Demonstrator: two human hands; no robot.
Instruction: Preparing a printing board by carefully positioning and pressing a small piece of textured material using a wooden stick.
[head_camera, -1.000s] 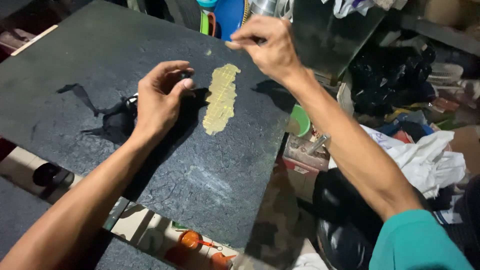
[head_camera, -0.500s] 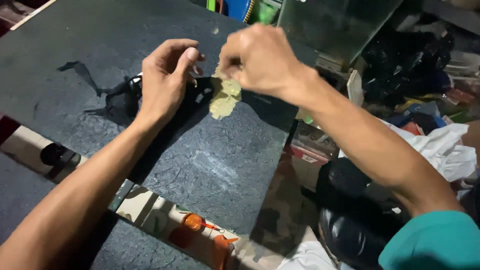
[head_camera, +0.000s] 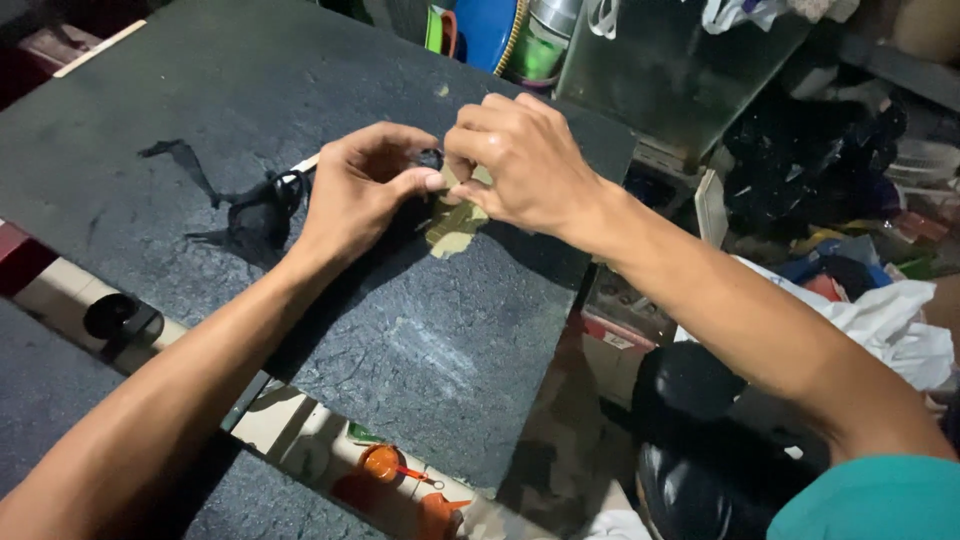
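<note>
My right hand (head_camera: 525, 165) and my left hand (head_camera: 360, 190) meet near the middle of the dark slab (head_camera: 420, 350), fingertips almost touching. The right thumb and first finger are pressed together, pinching the top end of a tan strip (head_camera: 455, 228), whose lower part lies flat on the slab just below, at 6 o'clock from the pinch. The left thumb lies against the bent fingers, closed on a bit of black material at the strip's top edge; I cannot tell how much of it is gripped.

At 9 o'clock from my left hand, black fabric (head_camera: 255, 215) lies crumpled on the slab, a thin tail of it running up toward 10 o'clock.

Beyond the slab's far edge, at 12 o'clock, stand a blue round plate (head_camera: 490, 30) and a green cup (head_camera: 538, 58). At 3 o'clock white cloth (head_camera: 885, 325) lies heaped among mixed clutter. Below the near edge, at 6 o'clock, sits a small round orange bottle (head_camera: 382, 463), and at 8 o'clock a black wheel (head_camera: 112, 316).
</note>
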